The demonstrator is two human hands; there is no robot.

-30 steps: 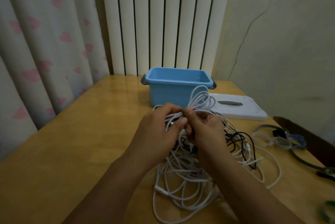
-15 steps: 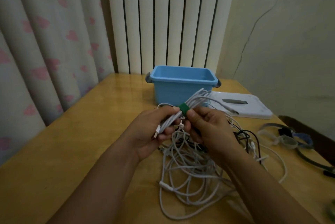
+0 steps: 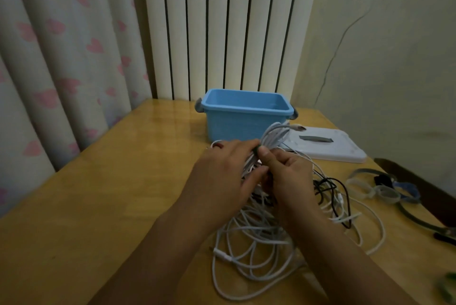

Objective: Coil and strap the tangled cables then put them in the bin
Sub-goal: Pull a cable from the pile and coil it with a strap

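The right hand (image 3: 286, 174) pinched a dark strap (image 3: 256, 149) around a white coil (image 3: 272, 138) between thumb and fingers, while the left hand (image 3: 222, 176) curled round the same bundle just at nine o'clock of it. That coil looked nearly bound — not yet binned. Below, toward six o'clock, a loose tangle (image 3: 256, 238) of white and black cable lay on the table (image 3: 98, 206), apparently unsorted. The blue bin (image 3: 243, 117), at twelve o'clock, showed nothing inside.

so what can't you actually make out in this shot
Head view only:
- Strap on the white bundle: mostly hidden under the right hand thumb; closure unseen.
- Left hand fingertips: behind the bundle.
- Bin floor: hidden by its front wall.
- Green thing at right edge: cut off, blurred.
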